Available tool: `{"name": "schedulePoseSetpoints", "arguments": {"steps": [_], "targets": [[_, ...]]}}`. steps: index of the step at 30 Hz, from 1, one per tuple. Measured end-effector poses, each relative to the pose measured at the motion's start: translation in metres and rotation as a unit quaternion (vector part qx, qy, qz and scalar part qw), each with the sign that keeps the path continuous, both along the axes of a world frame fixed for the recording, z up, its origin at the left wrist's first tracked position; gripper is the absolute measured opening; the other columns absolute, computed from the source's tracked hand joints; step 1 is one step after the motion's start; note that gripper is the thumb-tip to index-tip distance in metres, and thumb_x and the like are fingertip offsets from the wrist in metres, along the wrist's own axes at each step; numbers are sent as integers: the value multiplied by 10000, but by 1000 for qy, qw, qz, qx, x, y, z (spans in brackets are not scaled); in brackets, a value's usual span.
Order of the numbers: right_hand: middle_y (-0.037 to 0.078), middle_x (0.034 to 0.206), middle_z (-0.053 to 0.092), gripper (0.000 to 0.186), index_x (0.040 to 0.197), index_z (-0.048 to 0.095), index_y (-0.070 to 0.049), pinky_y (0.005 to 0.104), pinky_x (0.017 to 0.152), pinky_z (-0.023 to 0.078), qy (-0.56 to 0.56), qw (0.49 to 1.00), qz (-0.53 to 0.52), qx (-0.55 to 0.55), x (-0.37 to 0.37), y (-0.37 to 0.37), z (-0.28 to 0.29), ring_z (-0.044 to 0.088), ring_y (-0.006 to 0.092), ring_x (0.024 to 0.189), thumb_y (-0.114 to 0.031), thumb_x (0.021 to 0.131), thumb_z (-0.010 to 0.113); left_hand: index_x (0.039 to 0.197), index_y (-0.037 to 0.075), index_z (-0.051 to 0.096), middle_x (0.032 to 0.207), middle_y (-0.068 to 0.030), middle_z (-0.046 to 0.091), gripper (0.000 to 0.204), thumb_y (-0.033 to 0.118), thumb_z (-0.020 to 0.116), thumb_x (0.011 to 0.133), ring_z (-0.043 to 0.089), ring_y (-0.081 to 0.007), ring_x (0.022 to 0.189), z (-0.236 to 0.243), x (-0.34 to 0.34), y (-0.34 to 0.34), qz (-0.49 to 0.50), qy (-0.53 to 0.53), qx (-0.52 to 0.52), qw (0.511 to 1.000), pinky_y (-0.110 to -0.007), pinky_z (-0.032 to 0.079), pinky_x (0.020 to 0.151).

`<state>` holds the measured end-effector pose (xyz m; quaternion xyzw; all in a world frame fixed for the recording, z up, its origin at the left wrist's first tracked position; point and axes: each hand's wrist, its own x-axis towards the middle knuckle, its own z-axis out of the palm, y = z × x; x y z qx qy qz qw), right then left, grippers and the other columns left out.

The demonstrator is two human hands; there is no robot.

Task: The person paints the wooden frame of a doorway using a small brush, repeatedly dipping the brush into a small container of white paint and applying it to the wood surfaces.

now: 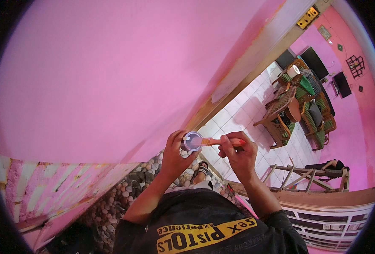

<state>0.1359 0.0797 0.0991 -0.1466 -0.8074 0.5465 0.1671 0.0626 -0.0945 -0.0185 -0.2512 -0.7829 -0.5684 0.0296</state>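
In front of my chest, my left hand (174,153) is wrapped round a small paint can (185,144) from its left side. Pale lilac paint shows inside, below the rim. My right hand (239,151) grips a paintbrush (215,142) by its handle, which has a red end. The brush lies nearly level and points left, with its bristles over the can's mouth; whether they touch the paint or the rim I cannot tell. Beyond my hands rises a pink wall (111,80), its edge at a wooden door frame (229,91).
Pebbled ground (111,207) lies around my sandalled foot (201,171). To the right, a white tiled floor (234,114) leads to stacked green-cushioned chairs (280,114). A wooden ladder-like frame (310,175) stands nearer, beside a white slatted panel (331,226). White and pink streaked brickwork (47,182) is at lower left.
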Motion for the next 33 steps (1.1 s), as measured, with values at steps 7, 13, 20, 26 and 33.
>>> {"name": "schedulePoseSetpoints", "arguments": {"steps": [7,13,20,26,33], "targets": [[109,797,716,167,1052,621,38,290,589,572,68,986,-39,-147,8,27,-5,694,158,649,-122,1023,661,1353,11,561,1329,-175,557,677,168,872,772,597,-354,1208,9,-15,27,1,6,29,1000,-440,522,1008],[130,811,685,221,1075,618,38,322,585,573,67,963,-84,-248,14,55,-6,688,192,653,-181,1047,627,1336,9,551,1290,-168,570,651,208,871,805,586,-324,1218,22,-23,53,-33,18,47,998,-428,473,1053],[135,820,689,247,1083,633,37,340,592,579,95,938,-79,-325,19,88,-8,689,208,647,-207,1048,621,1358,12,546,1286,-174,583,658,209,865,817,594,-342,1227,41,-23,83,-44,34,20,998,-429,506,1023],[129,819,693,234,1058,635,24,346,598,581,132,922,-57,-359,10,119,-5,689,207,644,-210,1043,629,1304,21,592,1293,-169,595,586,219,863,824,581,-339,1245,50,-30,108,-38,27,25,999,-439,471,1064],[126,816,700,248,1087,653,26,339,592,578,178,894,-60,-407,-7,156,11,687,211,627,-216,1034,644,1299,19,584,1247,-134,604,588,174,870,810,639,-262,1133,73,-44,146,-23,39,62,997,-389,525,975]]}}
